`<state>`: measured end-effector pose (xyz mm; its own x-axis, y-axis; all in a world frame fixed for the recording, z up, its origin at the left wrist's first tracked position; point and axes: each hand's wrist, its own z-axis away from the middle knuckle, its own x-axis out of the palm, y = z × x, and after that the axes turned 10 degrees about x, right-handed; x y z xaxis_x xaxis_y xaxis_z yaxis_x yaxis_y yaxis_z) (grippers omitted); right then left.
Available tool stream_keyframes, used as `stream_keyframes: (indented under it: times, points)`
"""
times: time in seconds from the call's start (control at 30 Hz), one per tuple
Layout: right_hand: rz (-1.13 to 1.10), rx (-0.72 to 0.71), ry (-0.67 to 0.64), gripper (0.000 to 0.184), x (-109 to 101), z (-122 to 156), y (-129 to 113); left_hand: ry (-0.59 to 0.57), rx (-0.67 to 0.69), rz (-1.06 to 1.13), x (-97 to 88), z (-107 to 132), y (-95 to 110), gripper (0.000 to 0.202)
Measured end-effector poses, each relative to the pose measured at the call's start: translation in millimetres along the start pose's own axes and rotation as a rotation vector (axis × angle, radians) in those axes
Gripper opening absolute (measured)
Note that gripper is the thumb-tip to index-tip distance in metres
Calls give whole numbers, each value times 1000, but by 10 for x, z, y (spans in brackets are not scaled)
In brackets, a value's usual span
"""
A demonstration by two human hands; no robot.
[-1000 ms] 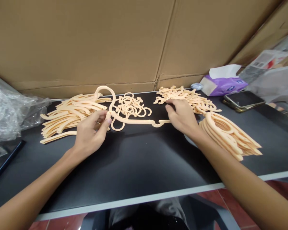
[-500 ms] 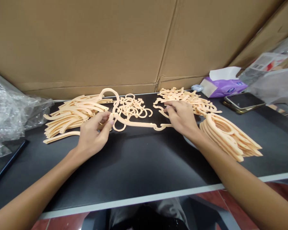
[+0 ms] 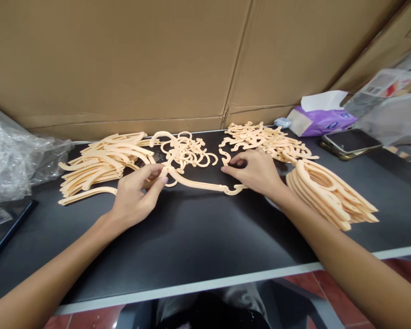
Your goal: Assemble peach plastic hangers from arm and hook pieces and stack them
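Note:
My left hand (image 3: 137,194) pinches a peach plastic clothes hanger (image 3: 198,185) at its middle joint. The hanger's hook (image 3: 162,137) points up and away, and one arm reaches right, ending in a small curved notch. My right hand (image 3: 256,171) is behind that end, thumb and forefinger closed around the near end of a small hooked plastic piece (image 3: 223,155); its grip is partly hidden. Behind my left hand lies a pile of hanger arms (image 3: 102,160), with a heap of loose hooks (image 3: 192,151) beside it. Small hooked pieces (image 3: 260,137) are heaped beyond my right hand.
A stack of hangers (image 3: 329,196) lies right of my right forearm. Phones (image 3: 352,140) and a purple tissue pack (image 3: 324,121) sit at the back right. Clear plastic wrap (image 3: 13,160) covers the left side. Cardboard (image 3: 140,59) stands behind the black table (image 3: 198,242).
The hanger has tilted, its hook leaning farther back and its right end coming slightly lower. My right thumb and forefinger have moved left and closed at the small hooked piece.

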<state>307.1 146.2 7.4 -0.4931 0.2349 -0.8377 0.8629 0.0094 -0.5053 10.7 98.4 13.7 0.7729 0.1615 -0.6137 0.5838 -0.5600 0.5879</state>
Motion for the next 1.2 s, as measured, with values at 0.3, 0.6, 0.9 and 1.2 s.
stream_keyframes:
  times: [0.3, 0.6, 0.9, 1.2]
  points:
    - [100, -26, -27, 18, 14, 0, 24, 9, -6, -6, 4, 0, 7, 32]
    - [12, 3, 104, 13, -32, 16, 30, -12, -41, 31, -8, -6, 30, 34]
    - [-364, -284, 88, 22, -46, 284, -408, -24, -143, 185, 8, 15, 11, 35]
    - [-458, -353, -285, 15, 118, 305, -979, -98, -131, 160, -5, -10, 106, 37]
